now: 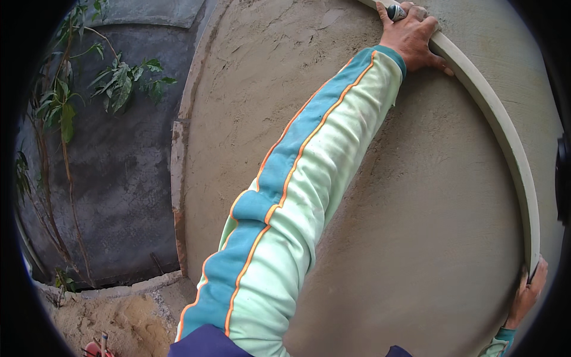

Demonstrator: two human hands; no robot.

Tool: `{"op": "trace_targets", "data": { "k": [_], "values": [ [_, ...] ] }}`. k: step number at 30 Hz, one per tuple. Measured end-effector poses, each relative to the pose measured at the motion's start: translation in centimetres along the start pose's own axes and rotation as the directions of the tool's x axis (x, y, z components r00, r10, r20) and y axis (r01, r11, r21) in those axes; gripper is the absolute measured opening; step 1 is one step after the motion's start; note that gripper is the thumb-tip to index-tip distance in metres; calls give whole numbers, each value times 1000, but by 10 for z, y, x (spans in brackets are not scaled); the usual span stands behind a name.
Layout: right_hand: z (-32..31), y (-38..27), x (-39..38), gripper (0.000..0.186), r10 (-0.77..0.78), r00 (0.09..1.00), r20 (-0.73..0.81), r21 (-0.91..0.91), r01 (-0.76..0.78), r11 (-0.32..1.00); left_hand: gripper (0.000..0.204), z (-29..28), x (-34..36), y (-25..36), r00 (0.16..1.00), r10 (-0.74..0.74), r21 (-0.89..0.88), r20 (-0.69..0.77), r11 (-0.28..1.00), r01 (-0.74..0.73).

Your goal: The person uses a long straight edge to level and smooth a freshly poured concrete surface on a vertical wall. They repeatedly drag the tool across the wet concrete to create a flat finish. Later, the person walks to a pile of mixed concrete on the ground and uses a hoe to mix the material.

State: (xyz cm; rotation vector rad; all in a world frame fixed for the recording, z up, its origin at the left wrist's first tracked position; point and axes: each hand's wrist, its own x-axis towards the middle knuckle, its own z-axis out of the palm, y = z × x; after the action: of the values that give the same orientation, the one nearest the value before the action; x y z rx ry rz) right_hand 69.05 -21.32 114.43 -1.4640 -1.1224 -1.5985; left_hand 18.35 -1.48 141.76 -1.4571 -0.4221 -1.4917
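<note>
A long pale straightedge point(498, 113) lies against a wall of grey-brown plaster point(416, 238), bent into a curve by the lens. High up, my left hand point(410, 37) grips it near the top of the view, fingers over the bar and one digit spread along its lower side. A small dark rounded object point(395, 12) with a pale mark sits at its fingers; I cannot make out what it is. Down at the far right, my right hand point(529, 291) is closed on the bar's lower end. The plaster is smooth near the bar and rougher toward the upper left.
A narrow edge strip point(179, 172) borders the plaster on the left. Beyond it stand a dark grey wall point(131, 196) and a leafy plant point(122, 83). Sand point(125, 324) lies at the lower left, beside a partly seen red object point(95, 350).
</note>
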Motion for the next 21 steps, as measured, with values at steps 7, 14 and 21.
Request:
{"op": "trace_targets", "data": {
  "k": [7,14,21],
  "values": [
    [21,-22,75,42,49,995,-86,86,-41,995,85,-30,99,-22,958,-42,74,283,997,22],
    [-9,-28,9,40,-80,997,-8,129,80,988,82,-37,14,6,982,-16,66,187,998,3],
    [-31,-6,-49,39,-61,992,109,200,38,979,89,-38,-68,58,994,-58,-6,88,998,59]
  ]
}}
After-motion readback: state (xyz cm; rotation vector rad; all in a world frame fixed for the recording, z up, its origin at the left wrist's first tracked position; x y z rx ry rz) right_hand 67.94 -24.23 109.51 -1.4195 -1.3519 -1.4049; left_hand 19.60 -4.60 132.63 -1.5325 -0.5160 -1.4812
